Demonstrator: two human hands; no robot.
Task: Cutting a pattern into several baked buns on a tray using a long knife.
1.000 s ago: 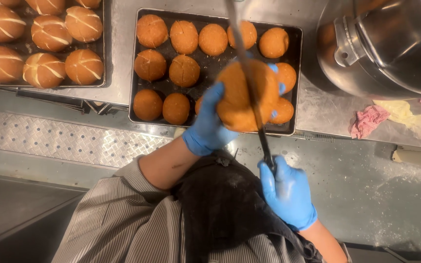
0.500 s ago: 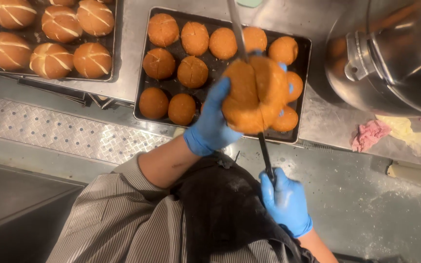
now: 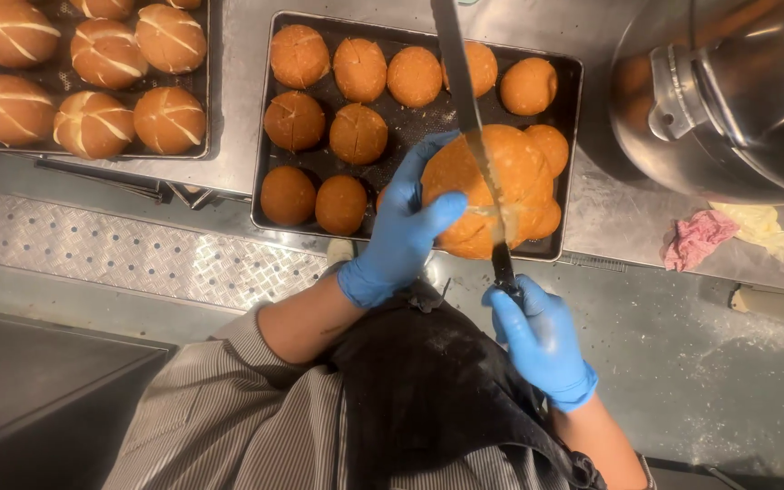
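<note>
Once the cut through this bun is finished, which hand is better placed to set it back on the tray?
Left, probably. The left hand already grips the bun directly above the baking tray, while the right hand is closed on the handle of the bread knife, whose blade crosses the bun.

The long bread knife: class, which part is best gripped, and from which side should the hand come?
Grip the dark handle at the near end, from the person's side, as the right hand does. The long blade points away across the bun, so the handle is the only safe part.
</note>
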